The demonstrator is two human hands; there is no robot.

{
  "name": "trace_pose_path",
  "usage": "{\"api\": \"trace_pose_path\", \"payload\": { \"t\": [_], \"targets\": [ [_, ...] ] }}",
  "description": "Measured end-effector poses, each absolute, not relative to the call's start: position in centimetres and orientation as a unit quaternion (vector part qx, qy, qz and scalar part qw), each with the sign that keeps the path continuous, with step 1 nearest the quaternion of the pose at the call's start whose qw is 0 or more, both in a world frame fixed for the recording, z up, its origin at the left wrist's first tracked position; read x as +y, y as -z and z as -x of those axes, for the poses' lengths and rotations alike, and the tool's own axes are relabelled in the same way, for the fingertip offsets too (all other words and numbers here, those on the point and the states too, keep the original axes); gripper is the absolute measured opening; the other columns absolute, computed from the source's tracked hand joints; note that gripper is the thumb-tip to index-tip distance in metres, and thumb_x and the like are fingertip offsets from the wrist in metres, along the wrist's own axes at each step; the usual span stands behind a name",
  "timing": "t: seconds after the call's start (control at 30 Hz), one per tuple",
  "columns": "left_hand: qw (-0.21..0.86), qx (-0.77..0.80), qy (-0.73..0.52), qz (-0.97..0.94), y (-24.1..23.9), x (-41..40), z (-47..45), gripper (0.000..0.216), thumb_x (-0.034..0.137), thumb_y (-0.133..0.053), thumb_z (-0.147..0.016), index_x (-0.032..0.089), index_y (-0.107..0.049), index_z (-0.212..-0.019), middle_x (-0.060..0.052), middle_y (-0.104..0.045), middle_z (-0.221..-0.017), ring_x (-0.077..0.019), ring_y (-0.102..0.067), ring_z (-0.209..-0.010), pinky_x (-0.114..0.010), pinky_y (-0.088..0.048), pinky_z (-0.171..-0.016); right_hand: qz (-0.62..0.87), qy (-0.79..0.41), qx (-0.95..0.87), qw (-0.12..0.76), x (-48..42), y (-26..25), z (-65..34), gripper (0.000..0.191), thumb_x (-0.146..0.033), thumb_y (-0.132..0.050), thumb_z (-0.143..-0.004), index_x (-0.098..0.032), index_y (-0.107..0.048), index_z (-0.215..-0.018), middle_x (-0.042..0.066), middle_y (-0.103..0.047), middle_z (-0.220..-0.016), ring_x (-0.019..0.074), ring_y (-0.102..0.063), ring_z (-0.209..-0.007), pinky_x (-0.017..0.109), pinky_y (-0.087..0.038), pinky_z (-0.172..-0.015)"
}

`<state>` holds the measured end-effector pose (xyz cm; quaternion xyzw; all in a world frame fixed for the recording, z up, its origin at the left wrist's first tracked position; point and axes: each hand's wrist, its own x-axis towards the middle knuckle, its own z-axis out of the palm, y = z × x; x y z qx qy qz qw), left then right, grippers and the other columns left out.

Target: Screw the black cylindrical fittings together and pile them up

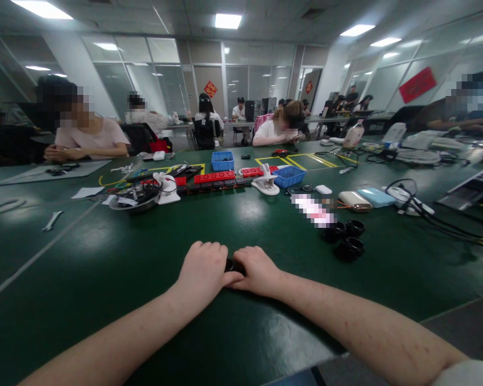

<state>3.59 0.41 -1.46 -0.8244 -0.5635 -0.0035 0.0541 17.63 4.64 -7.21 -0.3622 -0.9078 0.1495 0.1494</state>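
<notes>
Both hands meet over the green tabletop, wrapped round a small black round part (235, 266). Most of that part is hidden by fingers; only a dark curved rim shows between them. My left hand (206, 266) is closed on its left side, thumb pointing across to the right. From the right, my right hand (259, 272) grips the same part, with its fingers curled over. Three black ring-shaped parts with open tops (352, 246) stand close together to the right of my hands.
Beyond my hands lie a metal bowl of small items (133, 203), red power strips (214, 178), a white clip-on fan (266, 181) and a blue basket (288, 176). A wrench (52, 220) rests far left. Power banks (354, 201) and cables lie right. Several people sit around.
</notes>
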Motion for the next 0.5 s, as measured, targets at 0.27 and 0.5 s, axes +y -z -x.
{"api": "trace_pose_path", "payload": {
  "t": [0.27, 0.5],
  "targets": [
    [-0.128, -0.406, 0.093, 0.9, 0.4, 1.3, -0.3, 0.042, 0.024, -0.066, -0.076, 0.024, -0.053, -0.116, -0.004, -0.055, -0.116, -0.0205, -0.049, -0.107, -0.034, -0.037, -0.092, 0.258, -0.219, -0.93, 0.145, 6.0, 6.6, -18.7, 0.054, -0.039, -0.072, -0.064, -0.018, -0.055, -0.111, 0.006, -0.06, -0.103, 0.0196, -0.054, -0.092, 0.031, -0.039, -0.08],
    [-0.197, -0.34, 0.049, 0.918, 0.4, 2.4, -0.1, 0.037, 0.002, -0.058, -0.078, 0.023, -0.06, -0.109, -0.002, -0.059, -0.112, -0.0159, -0.05, -0.106, -0.028, -0.038, -0.092, 0.22, -0.259, -0.931, 0.135, 7.2, 7.0, -18.6, 0.026, -0.024, -0.072, -0.067, -0.016, -0.063, -0.09, 0.001, -0.061, -0.084, 0.0144, -0.055, -0.081, 0.026, -0.04, -0.076]
  ]
}}
